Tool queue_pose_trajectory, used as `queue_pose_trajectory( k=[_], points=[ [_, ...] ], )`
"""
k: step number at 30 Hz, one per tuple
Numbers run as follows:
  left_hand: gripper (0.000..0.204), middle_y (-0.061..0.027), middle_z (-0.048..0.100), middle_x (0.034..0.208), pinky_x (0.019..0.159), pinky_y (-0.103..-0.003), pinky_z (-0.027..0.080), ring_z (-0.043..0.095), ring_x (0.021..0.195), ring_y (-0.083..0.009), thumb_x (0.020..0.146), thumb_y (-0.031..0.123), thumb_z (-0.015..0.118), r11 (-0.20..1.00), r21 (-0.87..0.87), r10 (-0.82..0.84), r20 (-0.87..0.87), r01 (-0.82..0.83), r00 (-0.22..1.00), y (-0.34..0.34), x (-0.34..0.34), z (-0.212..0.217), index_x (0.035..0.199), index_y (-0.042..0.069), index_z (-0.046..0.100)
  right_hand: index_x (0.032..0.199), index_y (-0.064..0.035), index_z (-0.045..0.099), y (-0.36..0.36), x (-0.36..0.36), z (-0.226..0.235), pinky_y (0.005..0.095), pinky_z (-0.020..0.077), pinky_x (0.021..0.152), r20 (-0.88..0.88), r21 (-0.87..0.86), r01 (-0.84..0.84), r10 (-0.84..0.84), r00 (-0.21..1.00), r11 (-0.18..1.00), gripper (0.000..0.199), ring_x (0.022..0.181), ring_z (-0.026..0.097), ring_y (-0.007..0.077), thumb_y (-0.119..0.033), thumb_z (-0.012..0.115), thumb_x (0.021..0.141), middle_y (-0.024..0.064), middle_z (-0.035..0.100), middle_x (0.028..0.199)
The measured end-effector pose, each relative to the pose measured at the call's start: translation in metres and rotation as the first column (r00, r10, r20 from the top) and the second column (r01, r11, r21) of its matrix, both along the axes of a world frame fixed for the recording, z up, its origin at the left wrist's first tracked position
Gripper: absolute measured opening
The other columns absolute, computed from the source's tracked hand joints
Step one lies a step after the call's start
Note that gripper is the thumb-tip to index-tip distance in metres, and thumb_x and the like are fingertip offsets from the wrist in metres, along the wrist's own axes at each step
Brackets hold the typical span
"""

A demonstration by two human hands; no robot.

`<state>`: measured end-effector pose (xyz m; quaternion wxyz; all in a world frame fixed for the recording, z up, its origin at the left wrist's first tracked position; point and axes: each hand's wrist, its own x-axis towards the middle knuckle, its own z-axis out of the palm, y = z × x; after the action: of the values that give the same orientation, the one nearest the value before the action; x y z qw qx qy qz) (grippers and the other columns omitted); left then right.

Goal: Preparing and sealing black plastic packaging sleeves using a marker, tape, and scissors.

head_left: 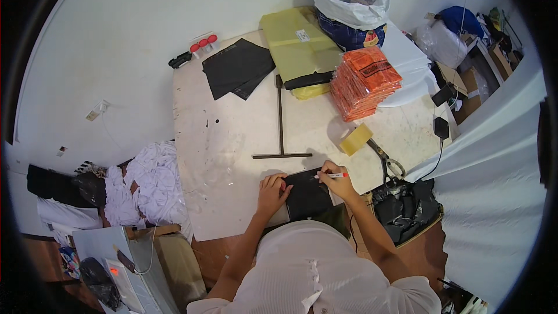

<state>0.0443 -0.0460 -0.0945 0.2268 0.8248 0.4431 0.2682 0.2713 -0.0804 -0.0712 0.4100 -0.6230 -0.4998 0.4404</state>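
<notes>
A black sheet or flat bag (311,195) lies at the near edge of the table, close to my body. My left hand (272,195) rests on its left edge with the fingers bent. A small red piece (283,186), too small to name surely, shows between thumb and forefinger. Closed around a white marker with a red end (338,175), my right hand (338,183) has the tip at the sheet's upper right part. Faint light marks show on the black surface there. Just beyond the sheet lies a dark T-shaped bar (281,125).
Scissors (386,160) and a tape roll (356,139) lie to the right. Farther back are stacked orange packets (366,81), yellow packaging (299,46), a white sack (351,14) and black sheets (235,70). A bin of black plastic (405,209) stands right; white cloth (154,183) lies left.
</notes>
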Motion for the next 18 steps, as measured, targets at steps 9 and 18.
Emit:
queue_pose_trajectory(
  k=[9,18],
  points=[
    [0.022,-0.0020,0.056,0.106,0.084,-0.035,0.034,0.048,0.097,-0.0220,0.078,0.023,0.064,1.000,-0.018,-0.004,-0.005,0.004,1.000,0.000,0.000,-0.002,0.070,0.008,0.050,0.072,-0.0070,0.053,0.000,-0.002,0.015,0.0345,0.0447,0.052,0.334,0.169,-0.136,0.073,0.940,0.976,0.015,0.057,0.059,0.0284,-0.020,0.062,0.073,0.0107,0.057,0.060],
    [0.022,-0.0016,0.055,0.106,0.084,-0.035,0.034,0.047,0.097,-0.0220,0.079,0.023,0.063,1.000,-0.018,-0.012,0.007,0.012,1.000,0.001,0.000,0.000,0.070,0.008,0.049,0.070,-0.0066,0.053,-0.001,0.007,0.006,0.0334,0.0444,0.051,0.298,0.052,-0.043,0.026,0.954,0.998,0.018,0.054,0.059,0.0273,-0.021,0.062,0.073,0.0102,0.058,0.059]
  ],
)
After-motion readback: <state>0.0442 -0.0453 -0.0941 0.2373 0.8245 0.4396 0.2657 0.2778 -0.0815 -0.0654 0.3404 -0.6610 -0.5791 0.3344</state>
